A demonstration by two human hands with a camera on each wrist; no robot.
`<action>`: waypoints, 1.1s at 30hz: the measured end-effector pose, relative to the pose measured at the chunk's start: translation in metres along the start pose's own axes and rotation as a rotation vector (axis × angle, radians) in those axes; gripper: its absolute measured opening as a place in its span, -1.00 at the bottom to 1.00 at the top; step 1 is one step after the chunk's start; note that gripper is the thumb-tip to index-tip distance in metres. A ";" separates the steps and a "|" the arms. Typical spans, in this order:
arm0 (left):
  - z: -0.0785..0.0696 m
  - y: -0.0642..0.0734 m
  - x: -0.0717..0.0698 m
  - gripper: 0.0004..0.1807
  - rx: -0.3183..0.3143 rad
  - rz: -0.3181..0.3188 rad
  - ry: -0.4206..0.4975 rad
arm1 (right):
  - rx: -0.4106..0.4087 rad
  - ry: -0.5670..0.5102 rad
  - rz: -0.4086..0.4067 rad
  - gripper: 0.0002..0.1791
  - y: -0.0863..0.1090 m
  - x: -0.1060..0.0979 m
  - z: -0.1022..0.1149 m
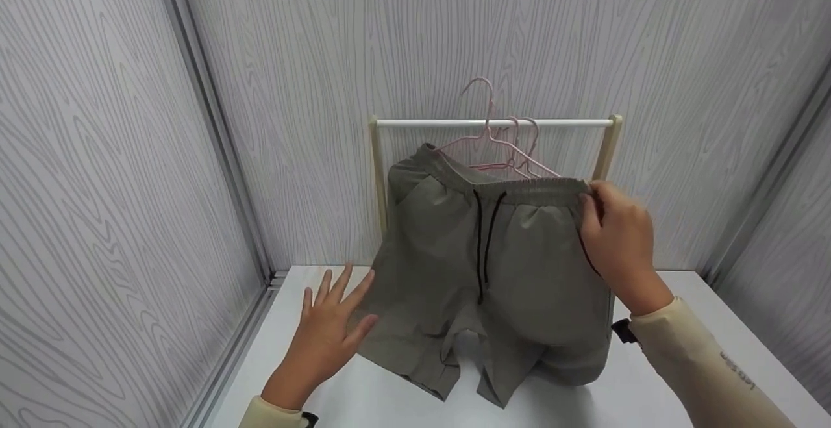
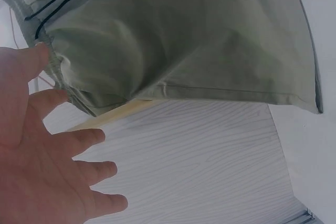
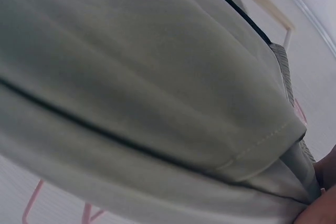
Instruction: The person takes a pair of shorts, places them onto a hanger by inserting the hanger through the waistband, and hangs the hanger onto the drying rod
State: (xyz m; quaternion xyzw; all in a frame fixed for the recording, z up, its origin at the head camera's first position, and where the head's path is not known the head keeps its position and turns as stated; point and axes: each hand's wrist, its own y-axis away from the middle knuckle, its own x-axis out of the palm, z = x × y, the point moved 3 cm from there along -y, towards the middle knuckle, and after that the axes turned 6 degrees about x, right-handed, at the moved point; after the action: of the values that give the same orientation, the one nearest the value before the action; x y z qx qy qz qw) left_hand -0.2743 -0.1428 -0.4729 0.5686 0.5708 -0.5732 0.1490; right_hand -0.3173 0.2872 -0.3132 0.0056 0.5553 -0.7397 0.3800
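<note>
A pair of grey-green shorts [image 1: 532, 272] with black drawstrings hangs in front of the rack. At the waistband's right end, my right hand [image 1: 617, 233] pinches the fabric between thumb and fingers. A pink hanger [image 1: 488, 106] rises behind the waistband, its hook standing above the rail and its lower part hidden by the cloth. To the left of the shorts, my left hand [image 1: 331, 324] is spread with its fingers extended and holds nothing. In the left wrist view that open hand [image 2: 58, 150] appears close to the waistband.
The small rack has a white rail [image 1: 422, 124] between wooden posts [image 1: 607, 149]. More pink hangers [image 1: 533, 132] hang from it, partly behind the shorts. Below lies a white tabletop [image 1: 675, 350], with wood-grain panels [image 1: 292, 58] at the back and sides.
</note>
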 end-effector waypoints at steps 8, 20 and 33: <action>-0.001 0.009 0.008 -0.18 -0.008 0.034 -0.019 | 0.004 0.006 0.014 -0.83 0.005 0.019 -0.003; -0.002 0.019 0.021 0.06 -0.037 0.195 -0.007 | 0.024 0.010 0.038 -0.83 0.019 0.028 -0.008; -0.003 0.026 0.030 0.07 -0.039 0.201 -0.009 | 0.038 0.019 0.055 -0.84 0.038 0.041 -0.009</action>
State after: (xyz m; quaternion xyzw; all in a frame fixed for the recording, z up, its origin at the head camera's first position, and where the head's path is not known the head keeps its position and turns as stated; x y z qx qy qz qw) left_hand -0.2606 -0.1338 -0.5094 0.6174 0.5215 -0.5465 0.2194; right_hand -0.3287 0.2682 -0.3656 0.0352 0.5442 -0.7394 0.3949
